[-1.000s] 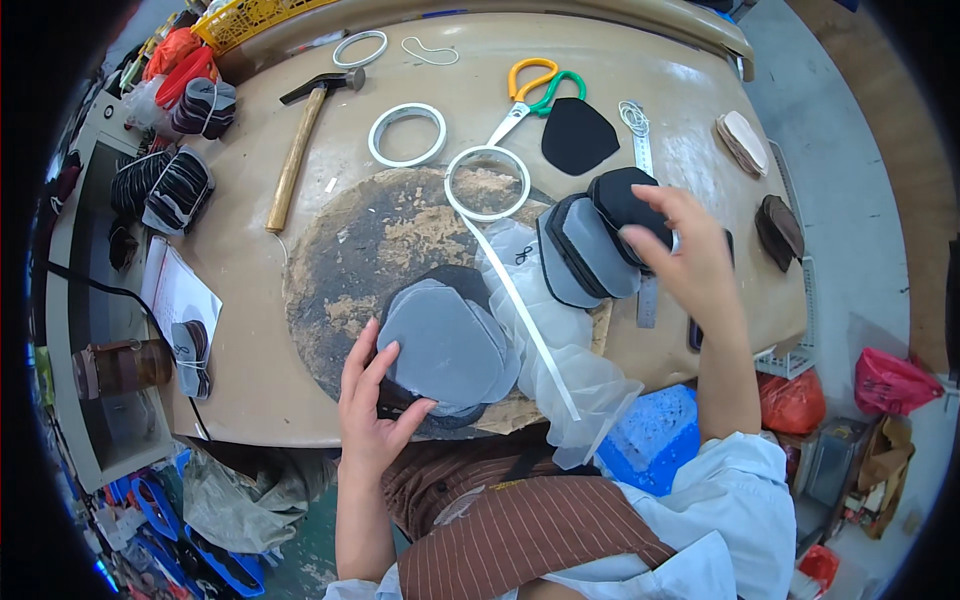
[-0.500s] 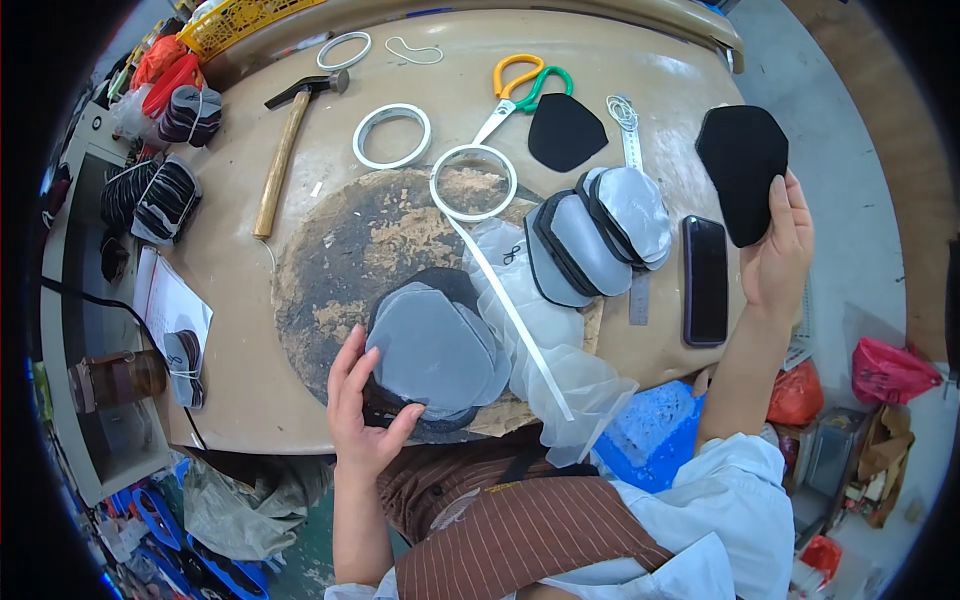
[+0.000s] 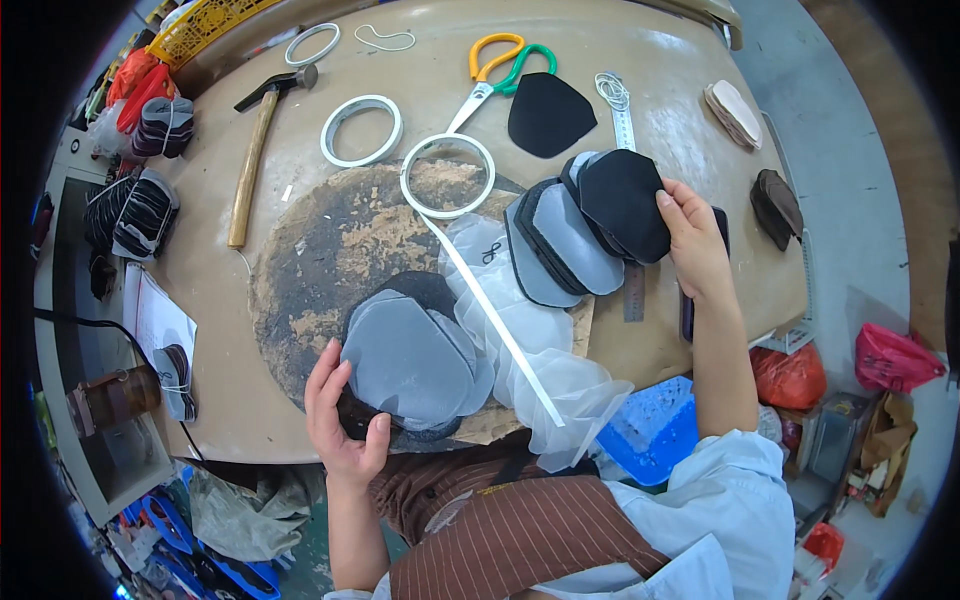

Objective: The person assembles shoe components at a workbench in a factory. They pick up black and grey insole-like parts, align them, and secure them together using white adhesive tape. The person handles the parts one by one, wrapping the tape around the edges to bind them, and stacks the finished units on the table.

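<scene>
My left hand [image 3: 345,425] rests beside a loose pile of grey and black cut pieces [image 3: 412,355] on a worn round board [image 3: 330,240], its thumb and fingers spread at the pile's left edge. Between the thumb and fingers of my right hand [image 3: 697,240] is the edge of a flat black piece [image 3: 625,205] with angled sides. That piece lies over the farther of two leaning stacks and covers most of it. The nearer stack of grey and black pieces [image 3: 565,245] stays in sight. Another black piece [image 3: 550,115] lies alone beyond them.
Scissors [image 3: 482,92], tape rolls [image 3: 362,130], a hammer [image 3: 258,150] and a metal ruler [image 3: 622,125] lie about the table. White strip [image 3: 500,335] and sheer fabric [image 3: 560,400] hang toward the near edge. A phone [image 3: 687,315] is partly behind my right forearm.
My right hand has brought the black piece leftward from the table's right side onto the stack. Two small bundles at the right have come into sight. My left hand stays by the pile.
</scene>
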{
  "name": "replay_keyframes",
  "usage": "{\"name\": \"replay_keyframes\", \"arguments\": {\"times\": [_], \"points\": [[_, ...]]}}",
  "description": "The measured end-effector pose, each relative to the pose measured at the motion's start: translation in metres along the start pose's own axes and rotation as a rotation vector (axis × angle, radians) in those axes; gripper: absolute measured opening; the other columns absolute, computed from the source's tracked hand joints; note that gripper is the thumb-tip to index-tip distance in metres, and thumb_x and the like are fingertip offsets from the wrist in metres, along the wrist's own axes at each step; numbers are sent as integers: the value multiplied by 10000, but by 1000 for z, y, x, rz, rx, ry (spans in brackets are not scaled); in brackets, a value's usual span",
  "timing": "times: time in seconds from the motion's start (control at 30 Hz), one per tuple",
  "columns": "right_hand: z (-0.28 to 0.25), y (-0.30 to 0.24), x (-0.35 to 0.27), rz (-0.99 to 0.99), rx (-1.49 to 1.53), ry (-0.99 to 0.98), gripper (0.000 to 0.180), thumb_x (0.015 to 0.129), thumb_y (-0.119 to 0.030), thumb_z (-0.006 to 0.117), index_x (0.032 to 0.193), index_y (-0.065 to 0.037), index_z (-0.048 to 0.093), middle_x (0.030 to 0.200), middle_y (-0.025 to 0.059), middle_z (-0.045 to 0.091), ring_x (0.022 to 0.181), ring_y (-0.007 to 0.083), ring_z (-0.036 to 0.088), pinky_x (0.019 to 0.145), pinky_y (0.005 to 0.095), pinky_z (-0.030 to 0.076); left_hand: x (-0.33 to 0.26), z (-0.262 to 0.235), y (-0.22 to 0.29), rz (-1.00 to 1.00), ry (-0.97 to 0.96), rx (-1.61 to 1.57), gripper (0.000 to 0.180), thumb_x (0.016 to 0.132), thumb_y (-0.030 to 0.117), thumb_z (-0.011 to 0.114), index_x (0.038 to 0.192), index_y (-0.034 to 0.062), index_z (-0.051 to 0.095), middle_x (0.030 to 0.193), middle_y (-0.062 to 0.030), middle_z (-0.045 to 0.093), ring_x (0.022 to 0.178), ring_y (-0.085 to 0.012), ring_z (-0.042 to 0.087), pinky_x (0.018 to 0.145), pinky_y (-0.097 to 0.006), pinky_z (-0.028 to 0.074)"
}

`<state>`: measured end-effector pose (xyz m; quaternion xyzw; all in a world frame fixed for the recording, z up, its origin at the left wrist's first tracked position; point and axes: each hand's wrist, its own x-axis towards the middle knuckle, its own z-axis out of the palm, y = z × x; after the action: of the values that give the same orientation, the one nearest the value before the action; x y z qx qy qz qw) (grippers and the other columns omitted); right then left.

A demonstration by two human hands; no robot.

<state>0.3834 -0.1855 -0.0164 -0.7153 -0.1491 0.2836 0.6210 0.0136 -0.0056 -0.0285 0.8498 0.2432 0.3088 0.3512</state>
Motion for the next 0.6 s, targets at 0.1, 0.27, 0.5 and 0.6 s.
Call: {"name": "replay_keyframes", "arguments": {"times": [0.1, 0.27, 0.5, 0.6], "points": [[-4, 4, 2, 16, 56, -13, 291, 997, -122, 444, 1223, 48, 518, 1071, 65, 633, 950, 85, 592, 850, 223, 470, 0, 0, 0, 0, -3, -2, 565, 796, 300, 663, 1229, -37, 528, 1329, -274, 477, 1226, -385, 481, 1032, -454, 359], [-4, -1, -5, -14, 194, -33, 293, 997, -125, 449, 1226, 43, 521, 1082, 66, 634, 961, 84, 595, 864, 222, 468, -1, 2, 4, -7, 116, -113, 579, 829, 270, 625, 1283, -52, 466, 1348, -265, 456, 1240, -373, 474, 1064, -449, 338], [37, -39, -53, -112, 290, -222, 289, 996, -117, 460, 1230, 37, 527, 1106, 72, 635, 980, 90, 605, 867, 228, 479, 52, 28, 105, -355, -103, -941, 644, 838, -2, 612, 1399, -58, 299, 1366, -226, 440, 1249, -296, 476, 1067, -412, 358], [50, -47, -64, -92, 366, -274, 293, 996, -107, 458, 1243, 37, 520, 1106, 70, 634, 987, 94, 604, 874, 230, 477, 74, 56, 118, -533, -260, -1187, 651, 855, 18, 646, 1403, -35, 298, 1317, -190, 490, 1165, -207, 532, 983, -347, 439]]}}
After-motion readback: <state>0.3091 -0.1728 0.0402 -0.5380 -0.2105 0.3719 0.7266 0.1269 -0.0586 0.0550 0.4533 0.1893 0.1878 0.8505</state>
